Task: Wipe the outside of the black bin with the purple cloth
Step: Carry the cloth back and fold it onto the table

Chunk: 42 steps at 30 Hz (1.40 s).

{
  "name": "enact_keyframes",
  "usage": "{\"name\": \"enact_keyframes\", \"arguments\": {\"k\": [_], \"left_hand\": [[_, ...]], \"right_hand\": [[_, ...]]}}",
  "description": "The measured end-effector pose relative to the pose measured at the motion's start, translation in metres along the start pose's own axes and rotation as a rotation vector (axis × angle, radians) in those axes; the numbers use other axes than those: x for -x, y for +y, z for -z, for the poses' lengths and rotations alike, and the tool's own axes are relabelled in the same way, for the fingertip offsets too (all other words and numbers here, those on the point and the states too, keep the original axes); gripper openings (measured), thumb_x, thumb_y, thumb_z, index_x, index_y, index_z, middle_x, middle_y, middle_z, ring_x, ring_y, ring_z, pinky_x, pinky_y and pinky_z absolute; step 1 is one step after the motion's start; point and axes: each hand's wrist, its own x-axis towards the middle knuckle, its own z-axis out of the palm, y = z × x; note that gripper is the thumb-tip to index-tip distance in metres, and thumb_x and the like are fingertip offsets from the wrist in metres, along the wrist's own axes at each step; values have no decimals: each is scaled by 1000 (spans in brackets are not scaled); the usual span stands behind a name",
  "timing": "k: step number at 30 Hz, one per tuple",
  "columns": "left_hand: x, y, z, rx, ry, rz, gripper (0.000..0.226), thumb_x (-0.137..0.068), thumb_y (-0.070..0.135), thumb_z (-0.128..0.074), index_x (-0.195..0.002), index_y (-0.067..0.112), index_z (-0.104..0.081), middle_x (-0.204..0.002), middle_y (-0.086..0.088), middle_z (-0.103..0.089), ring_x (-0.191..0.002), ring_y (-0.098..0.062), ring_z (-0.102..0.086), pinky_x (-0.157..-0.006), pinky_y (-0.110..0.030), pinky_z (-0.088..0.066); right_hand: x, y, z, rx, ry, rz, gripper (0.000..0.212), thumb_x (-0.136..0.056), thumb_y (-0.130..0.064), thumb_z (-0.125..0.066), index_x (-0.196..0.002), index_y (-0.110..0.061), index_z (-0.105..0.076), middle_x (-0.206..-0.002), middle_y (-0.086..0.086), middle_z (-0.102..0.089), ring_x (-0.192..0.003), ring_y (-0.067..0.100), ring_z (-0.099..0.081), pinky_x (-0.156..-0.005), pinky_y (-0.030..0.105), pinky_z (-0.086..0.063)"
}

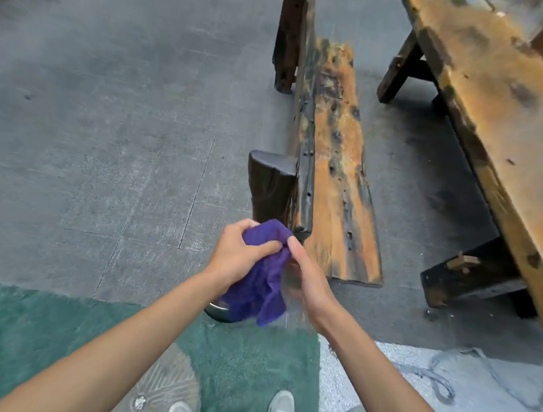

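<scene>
I hold the purple cloth bunched between both hands in front of me, its loose end hanging down. My left hand grips its upper left part with the fingers curled around it. My right hand presses against its right side, fingers closed on the fabric. Water seems to spray off below my right hand. Under the cloth a dark round rim of a container peeks out on the ground; most of it is hidden. No black bin is plainly in view.
A weathered wooden bench runs away from me just right of my hands. A long wooden table stands further right. Grey paving lies to the left, a green mat below, my two shoes at the bottom.
</scene>
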Motion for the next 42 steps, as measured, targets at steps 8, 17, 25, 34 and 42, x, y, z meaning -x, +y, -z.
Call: {"name": "enact_keyframes", "arguments": {"k": [8, 17, 25, 34, 42], "left_hand": [[23, 86, 12, -276, -303, -294, 33, -64, 30, -90, -85, 19, -67, -77, 1, -70, -69, -9, -59, -70, -34, -50], [21, 123, 7, -335, -474, -345, 21, -72, 13, -87, -89, 12, -75, -80, -5, -77, -72, -16, -71, -66, -30, -55], [11, 132, -21, -652, -543, -547, 41, -60, 54, -89, -63, 22, -63, -56, 2, -55, -52, -4, -42, -51, -22, -31], [0, 141, -54, -670, -848, -544, 41, -79, 43, -80, -70, 17, -51, -62, 11, -46, -60, -5, -42, -58, -29, -33], [-2, 159, -150, -640, -844, -657, 28, -87, 13, -72, -76, 5, -47, -62, -6, -49, -58, -16, -44, -61, -37, -36]], "right_hand": [[46, -62, 5, 236, 114, 206, 18, -99, -20, -62, -93, -6, -71, -73, 1, -69, -68, 7, -64, -62, 20, -54], [89, -85, 57, 428, 175, 313, 19, -97, -10, -62, -103, -19, -78, -87, -8, -75, -81, 3, -64, -79, 22, -54], [124, -93, 107, 486, 327, 434, 20, -96, 1, -59, -108, -10, -71, -99, 14, -77, -89, 15, -68, -90, 42, -54], [150, -85, 159, 401, 452, 401, 17, -101, -1, -51, -107, 4, -66, -92, 10, -62, -87, 13, -56, -81, 27, -45], [167, -66, 223, 379, 692, 320, 18, -99, -7, -58, -111, -10, -71, -87, 7, -68, -75, 11, -60, -56, 23, -45]]}}
